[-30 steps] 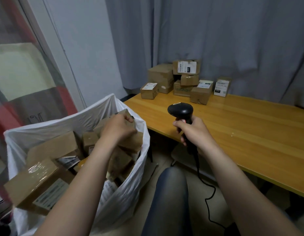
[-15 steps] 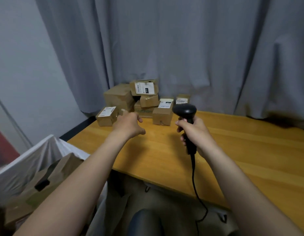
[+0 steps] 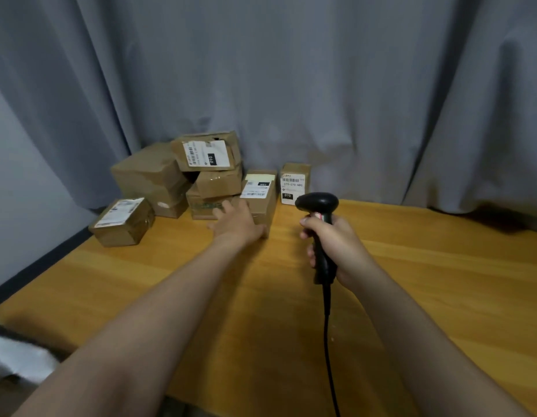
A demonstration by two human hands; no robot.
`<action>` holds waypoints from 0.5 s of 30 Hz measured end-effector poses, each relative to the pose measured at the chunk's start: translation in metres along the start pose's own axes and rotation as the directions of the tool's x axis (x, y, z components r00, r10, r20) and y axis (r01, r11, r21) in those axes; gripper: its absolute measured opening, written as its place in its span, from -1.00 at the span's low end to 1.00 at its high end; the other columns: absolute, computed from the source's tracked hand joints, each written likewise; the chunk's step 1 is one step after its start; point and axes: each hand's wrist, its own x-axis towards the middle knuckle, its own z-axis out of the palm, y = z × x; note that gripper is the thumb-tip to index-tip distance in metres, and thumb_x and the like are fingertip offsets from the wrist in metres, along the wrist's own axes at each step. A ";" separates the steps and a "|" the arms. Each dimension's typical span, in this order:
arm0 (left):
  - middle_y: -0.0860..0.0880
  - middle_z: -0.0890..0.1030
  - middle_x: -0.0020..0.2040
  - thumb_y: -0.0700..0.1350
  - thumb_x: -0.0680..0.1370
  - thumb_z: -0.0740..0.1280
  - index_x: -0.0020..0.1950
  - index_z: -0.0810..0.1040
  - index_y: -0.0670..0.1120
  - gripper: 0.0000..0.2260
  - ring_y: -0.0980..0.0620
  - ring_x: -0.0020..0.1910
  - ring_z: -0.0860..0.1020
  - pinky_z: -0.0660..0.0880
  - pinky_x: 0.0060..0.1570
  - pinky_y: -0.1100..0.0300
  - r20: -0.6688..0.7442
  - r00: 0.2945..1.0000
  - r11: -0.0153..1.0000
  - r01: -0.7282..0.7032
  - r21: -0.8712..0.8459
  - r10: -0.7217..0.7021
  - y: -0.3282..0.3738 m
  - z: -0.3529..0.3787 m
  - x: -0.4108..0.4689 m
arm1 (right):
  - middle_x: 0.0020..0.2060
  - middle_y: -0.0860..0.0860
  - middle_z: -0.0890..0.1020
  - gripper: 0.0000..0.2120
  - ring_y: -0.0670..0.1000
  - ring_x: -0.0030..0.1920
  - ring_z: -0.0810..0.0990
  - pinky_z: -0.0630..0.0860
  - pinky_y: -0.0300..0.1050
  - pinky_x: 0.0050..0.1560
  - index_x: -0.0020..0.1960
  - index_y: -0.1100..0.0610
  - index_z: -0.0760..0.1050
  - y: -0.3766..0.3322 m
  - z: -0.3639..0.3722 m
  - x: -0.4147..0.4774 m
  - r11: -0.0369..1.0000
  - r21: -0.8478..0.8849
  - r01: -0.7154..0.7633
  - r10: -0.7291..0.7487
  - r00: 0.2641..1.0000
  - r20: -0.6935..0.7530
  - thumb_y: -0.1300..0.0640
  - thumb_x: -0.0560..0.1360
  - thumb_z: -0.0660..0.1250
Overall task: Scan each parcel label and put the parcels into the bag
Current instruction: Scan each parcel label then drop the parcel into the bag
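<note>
Parcel stack (image 3: 153, 176) sits at the back of the table (image 3: 441, 281), against the curtain (image 3: 291, 85). Top box (image 3: 207, 152) of the stack is tilted and shows a white label with a black 010 patch. Tall box (image 3: 261, 191) is at the stack's right side, label up. 070 box (image 3: 294, 183) stands upright just right of the stack, apart from the tall box, label facing the camera. Flat box (image 3: 123, 221) lies front-left of the stack, label up; touching the stack or not, can't tell. Left hand (image 3: 237, 222) is out in front of the stack, palm down, fingers straight and loosely spread, holding nothing. It overlaps the tall box's near face, contact not resolvable. Right hand (image 3: 336, 245) is front-right of the stack, fingers wrapped round the handle of the black scanner (image 3: 317, 203), whose head points toward the stack. Cable (image 3: 329, 341) hangs from the handle toward the near edge. Bag (image 3: 17, 356): only a blurred white corner visible, far front-left of the stack, off the table edge.
</note>
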 end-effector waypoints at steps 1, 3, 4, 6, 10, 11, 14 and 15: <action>-0.17 0.25 0.47 0.30 0.50 0.42 0.52 0.23 0.04 -0.28 -0.30 0.47 0.25 0.34 0.38 -0.31 -0.001 1.000 1.000 0.021 -0.011 -0.021 0.003 0.007 0.010 | -0.14 0.08 0.63 -0.86 -0.02 -0.44 0.52 0.51 -0.12 -0.43 0.13 0.15 0.53 0.002 0.000 0.008 1.000 -0.008 -0.003 0.003 1.000 -0.005 0.11 0.63 0.39; -0.18 0.21 0.49 0.33 0.50 0.40 0.53 0.22 0.06 -0.28 -0.32 0.46 0.26 0.35 0.37 -0.30 0.001 0.999 0.998 0.049 -0.029 -0.049 0.010 0.020 0.027 | -0.15 0.07 0.63 -0.87 -0.03 -0.45 0.52 0.50 -0.11 -0.43 0.11 0.15 0.53 0.007 -0.001 0.021 1.000 -0.017 -0.006 0.006 1.000 -0.017 0.11 0.63 0.40; -0.18 0.20 0.49 0.33 0.51 0.38 0.53 0.23 0.07 -0.30 -0.33 0.46 0.26 0.35 0.37 -0.29 -0.007 0.999 0.998 0.048 -0.032 -0.048 0.013 0.025 0.033 | -0.15 0.07 0.63 -0.87 -0.03 -0.45 0.52 0.50 -0.11 -0.42 0.10 0.15 0.53 0.009 -0.001 0.026 1.000 -0.023 -0.009 0.009 1.000 -0.019 0.11 0.63 0.40; -0.17 0.21 0.48 0.32 0.54 0.35 0.49 0.28 0.06 -0.37 -0.35 0.43 0.28 0.37 0.36 -0.28 -0.047 0.999 0.999 0.019 -0.027 -0.020 0.015 0.033 0.041 | -0.15 0.06 0.63 -0.87 -0.03 -0.45 0.52 0.50 -0.11 -0.43 0.10 0.14 0.53 0.012 -0.002 0.034 0.999 -0.028 -0.017 0.016 1.000 -0.019 0.10 0.63 0.40; -0.16 0.27 0.43 0.23 0.53 0.37 0.40 0.36 0.05 -0.49 -0.36 0.35 0.31 0.45 0.26 -0.20 -0.139 0.990 0.999 -0.026 -0.037 0.021 0.014 0.043 0.041 | -0.16 0.05 0.63 -0.87 -0.05 -0.44 0.53 0.50 -0.11 -0.42 0.10 0.15 0.54 0.019 -0.005 0.042 0.999 -0.031 -0.019 0.018 1.000 -0.013 0.11 0.62 0.41; -0.15 0.27 0.41 0.22 0.52 0.37 0.39 0.37 0.06 -0.49 -0.36 0.33 0.31 0.46 0.24 -0.18 -0.145 0.989 0.999 -0.035 -0.032 0.030 0.014 0.044 0.037 | -0.17 0.05 0.63 -0.87 -0.05 -0.45 0.53 0.50 -0.11 -0.42 0.10 0.15 0.54 0.020 -0.005 0.041 0.999 -0.029 -0.019 0.019 1.000 -0.017 0.11 0.62 0.41; -0.13 0.28 0.39 0.24 0.50 0.37 0.37 0.39 0.08 -0.50 -0.35 0.31 0.31 0.44 0.20 -0.12 -0.132 0.990 0.997 -0.061 -0.038 0.055 0.011 0.043 0.020 | -0.17 0.06 0.63 -0.86 -0.03 -0.44 0.54 0.51 -0.10 -0.42 0.12 0.16 0.55 0.022 -0.007 0.034 1.000 -0.021 -0.022 0.022 0.999 -0.037 0.11 0.63 0.40; -0.12 0.28 0.38 0.24 0.49 0.38 0.36 0.40 0.09 -0.50 -0.33 0.30 0.32 0.43 0.18 -0.09 -0.127 0.990 0.996 -0.074 -0.047 0.067 0.008 0.041 0.011 | -0.17 0.06 0.63 -0.85 -0.03 -0.44 0.54 0.52 -0.10 -0.42 0.13 0.17 0.55 0.022 -0.008 0.030 0.999 -0.023 -0.027 0.026 0.999 -0.040 0.11 0.63 0.40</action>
